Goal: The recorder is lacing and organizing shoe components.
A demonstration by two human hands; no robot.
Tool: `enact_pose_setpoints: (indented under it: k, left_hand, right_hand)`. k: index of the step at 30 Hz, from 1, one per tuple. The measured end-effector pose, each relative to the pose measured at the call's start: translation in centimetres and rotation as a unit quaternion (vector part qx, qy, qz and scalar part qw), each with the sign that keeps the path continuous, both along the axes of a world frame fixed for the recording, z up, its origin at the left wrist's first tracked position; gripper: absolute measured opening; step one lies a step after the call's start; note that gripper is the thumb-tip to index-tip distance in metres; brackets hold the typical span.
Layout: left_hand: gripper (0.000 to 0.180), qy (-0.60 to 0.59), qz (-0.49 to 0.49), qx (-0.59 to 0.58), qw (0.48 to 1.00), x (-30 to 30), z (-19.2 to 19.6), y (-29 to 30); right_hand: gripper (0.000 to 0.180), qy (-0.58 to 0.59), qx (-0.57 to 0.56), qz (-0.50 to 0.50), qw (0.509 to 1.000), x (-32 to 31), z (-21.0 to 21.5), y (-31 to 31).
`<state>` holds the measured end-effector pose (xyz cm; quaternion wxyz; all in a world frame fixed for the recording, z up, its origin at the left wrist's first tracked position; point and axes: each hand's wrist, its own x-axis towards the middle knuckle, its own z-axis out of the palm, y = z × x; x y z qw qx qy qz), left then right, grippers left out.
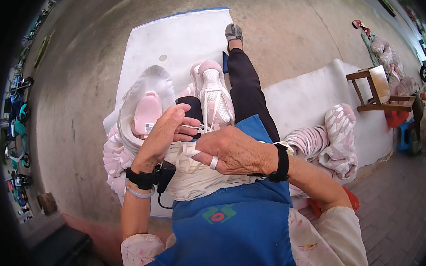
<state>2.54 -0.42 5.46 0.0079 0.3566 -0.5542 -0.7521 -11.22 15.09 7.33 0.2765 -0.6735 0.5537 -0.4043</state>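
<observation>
Concrete ground (84,76) is seen partly covered by a white sheet (179,38), directions being read as on a clock face centred between the hands. White lace (217,103) is strung over a pink-and-white shoe (222,113), which is placed just beyond the hands at 12 o'clock. By the right hand (238,151), at 3 o'clock, the lace appears to be pinched between thumb and curled forefinger, the exact contact being partly hidden; a white band is worn on one digit. The left hand (167,130), at 9 o'clock, is held half curled with its fingers parted. Loose white cords (190,178) are heaped at 6 o'clock, above a blue apron (236,232). At 10 o'clock, a pink oval piece (147,112) bearing a small label is framed by a white rounded lining. Farther out, a dark-trousered leg (248,81) is extended toward 1 o'clock, a wooden stool (379,87) is seen at 2 o'clock, pink-and-white shoe parts (339,140) are piled at 3 o'clock, and parked scooters (19,126) are lined up at 9 o'clock
</observation>
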Motion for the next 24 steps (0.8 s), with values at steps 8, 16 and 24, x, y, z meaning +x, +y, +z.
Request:
enact_pose_setpoints:
  k: [8,16,24]
  left_hand:
    - [0.036,-0.011,0.019,0.253,0.967,-6.3,-4.5,0.2]
    - [0.023,-0.131,-0.034,0.077,0.988,-4.9,-2.6,1.5]
    - [0.025,-0.020,-0.227,-0.205,0.952,-4.2,-3.7,6.0]
  right_hand:
    - [0.020,-0.084,-0.033,0.099,0.991,3.5,0.2,0.2]
    - [0.023,0.005,0.120,0.138,0.983,-2.3,2.8,4.4]
    - [0.020,-0.089,0.173,-0.105,0.975,-6.5,-2.4,0.5]
